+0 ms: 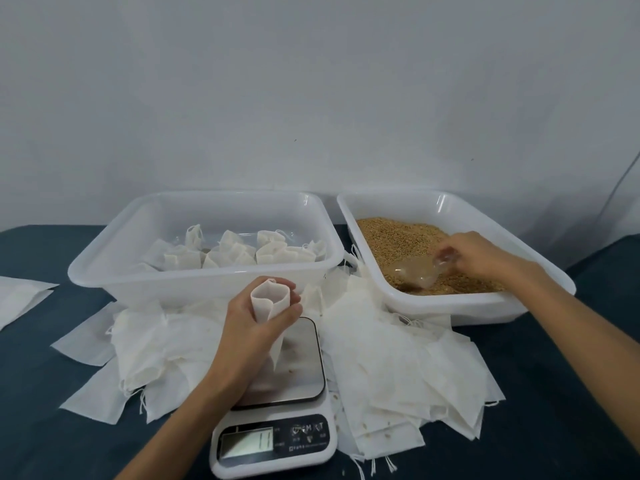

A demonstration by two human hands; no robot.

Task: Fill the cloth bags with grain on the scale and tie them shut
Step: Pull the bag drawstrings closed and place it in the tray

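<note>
Head view: left hand (256, 327) grips an open-mouthed cloth bag (269, 306) above the scale (280, 393); right hand (474, 254) holds a clear scoop (420, 270) in the grain (398, 237), near the tub's front rim (450, 303).

head cam, looks fwd-down, close over table (52, 427)

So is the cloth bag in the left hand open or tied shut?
Open. The left hand holds the cloth bag upright over the scale, its mouth gaping at the top, with no knot visible.
</note>
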